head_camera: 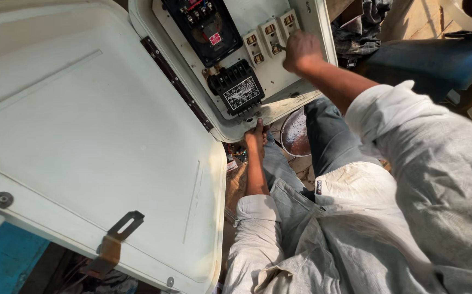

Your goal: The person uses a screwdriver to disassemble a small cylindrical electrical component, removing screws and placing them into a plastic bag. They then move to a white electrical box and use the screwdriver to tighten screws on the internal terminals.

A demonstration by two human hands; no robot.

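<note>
A pale electrical box (279, 111) lies open in front of me, its big door (89, 141) swung out to the left. Inside are a black switch unit (206, 27), a black contactor block (238, 87) and three white fuse holders (271, 35). My right hand (300, 50) is closed around a thin metal tool, a screwdriver by its look, whose tip (278, 47) rests at the middle fuse holder. My left hand (256, 136) grips the box's lower rim.
A round metal dish (295, 133) sits on the ground by my knees. Small parts and wires (236, 158) lie under the box. A blue seat-like object (432, 60) and folded cloth (358, 27) are at the upper right. A metal latch bracket (117, 239) hangs off the door.
</note>
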